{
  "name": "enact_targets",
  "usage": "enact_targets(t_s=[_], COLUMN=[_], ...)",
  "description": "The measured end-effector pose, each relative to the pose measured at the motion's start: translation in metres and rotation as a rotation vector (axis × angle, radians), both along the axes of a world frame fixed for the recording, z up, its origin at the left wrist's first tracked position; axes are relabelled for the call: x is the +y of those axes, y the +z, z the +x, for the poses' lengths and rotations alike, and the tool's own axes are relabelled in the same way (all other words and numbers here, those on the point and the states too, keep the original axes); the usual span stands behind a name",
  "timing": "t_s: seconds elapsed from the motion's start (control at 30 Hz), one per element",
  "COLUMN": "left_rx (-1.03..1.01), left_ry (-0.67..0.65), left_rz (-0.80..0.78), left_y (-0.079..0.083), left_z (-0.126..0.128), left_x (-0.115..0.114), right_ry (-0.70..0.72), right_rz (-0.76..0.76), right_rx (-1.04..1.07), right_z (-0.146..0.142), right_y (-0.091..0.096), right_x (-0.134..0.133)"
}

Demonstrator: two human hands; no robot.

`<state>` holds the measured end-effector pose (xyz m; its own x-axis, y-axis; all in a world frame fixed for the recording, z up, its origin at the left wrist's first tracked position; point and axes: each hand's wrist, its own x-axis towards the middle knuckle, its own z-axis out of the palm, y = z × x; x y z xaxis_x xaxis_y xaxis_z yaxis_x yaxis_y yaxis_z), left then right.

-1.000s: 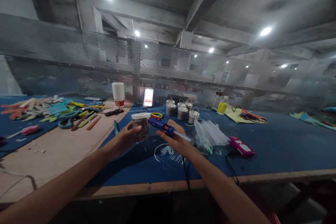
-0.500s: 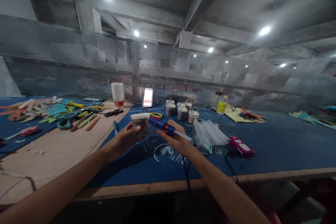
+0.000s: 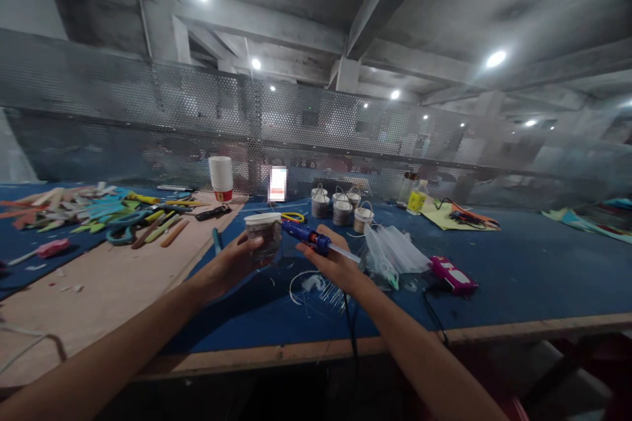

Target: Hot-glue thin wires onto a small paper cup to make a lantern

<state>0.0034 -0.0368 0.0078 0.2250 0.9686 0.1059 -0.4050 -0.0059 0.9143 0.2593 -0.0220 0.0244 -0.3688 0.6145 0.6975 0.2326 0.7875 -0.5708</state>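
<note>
My left hand [image 3: 236,262] is wrapped round a small paper cup [image 3: 265,234] with a white rim and a greyish-brown covered side, held upright above the table. In my right hand [image 3: 333,263] is a blue hot glue gun [image 3: 307,235], a clear glue stick [image 3: 344,251] jutting from its back end. The gun's nozzle points left and lies at the cup's right side, just under the rim; whether it touches is too small to tell. A black cord hangs below my right hand.
Several small cups with looped handles [image 3: 342,212] stand farther back. Stacked paper cups [image 3: 221,177] and scissors [image 3: 126,227] are on the left. Right of my hand lie translucent plastic bags [image 3: 395,250] and a magenta box [image 3: 453,275]. Thin clear sticks [image 3: 334,295] lie below.
Almost nothing differs. Both hands keep the cup and the glue gun in nearly the same place, and the view has shifted very slightly.
</note>
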Motion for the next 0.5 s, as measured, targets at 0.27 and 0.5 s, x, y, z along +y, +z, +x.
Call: enact_targets(t_s=[0.27,0.5], left_rx=[0.005,0.007], left_ry=[-0.027,-0.029], left_rz=[-0.007,0.001], left_y=[0.0048,0.0009], left_z=[0.0002,-0.0015], left_x=[-0.0039,-0.0011], right_ry=[0.009,-0.014], right_rz=[-0.027,-0.021], right_rx=[0.016,0.025], right_z=[0.0008,-0.0004], right_y=[0.0031,0.0018], right_x=[-0.0024,-0.0027])
